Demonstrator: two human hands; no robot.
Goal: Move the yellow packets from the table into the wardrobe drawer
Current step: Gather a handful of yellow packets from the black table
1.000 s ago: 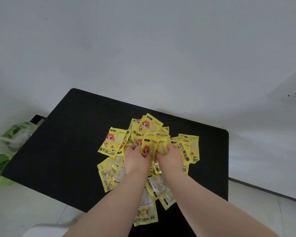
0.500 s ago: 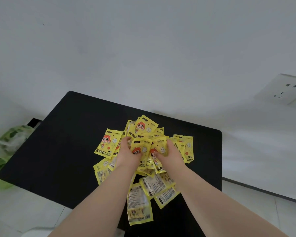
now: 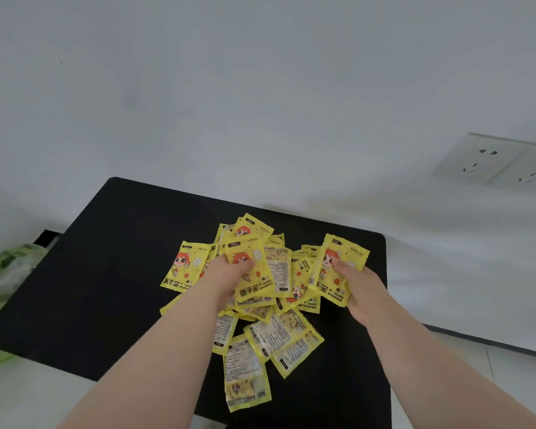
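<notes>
Left hand (image 3: pixel 226 274) is gripping a left-hand packet (image 3: pixel 251 286) face-up, its thumb lying across the printed front and the fingers curling out of sight behind. Right hand (image 3: pixel 362 289) is likewise holding a right-hand packet (image 3: pixel 344 258), thumb on the front and fingers wrapping the right border; this packet is tilting up, clear of the heap. Both hands are working over the pile of yellow packets (image 3: pixel 280 274), which is lying on the black table (image 3: pixel 106 274) right of centre, with several packets trailing, back side up, toward the near edge between the two forearms.

Broad bare tabletop is lying open to the left of the pile. On the right only a narrow strip is separating the packets from the table's right edge, and the right hand is hovering just inside that edge. The far edge is meeting the white wall (image 3: pixel 260 103), close behind the pile. Wall sockets (image 3: pixel 489 159) are sitting well to the right, above table level. A green bag (image 3: pixel 10 267) is lying beyond the left edge, and pale floor (image 3: pixel 523 382) is showing past the right edge.
</notes>
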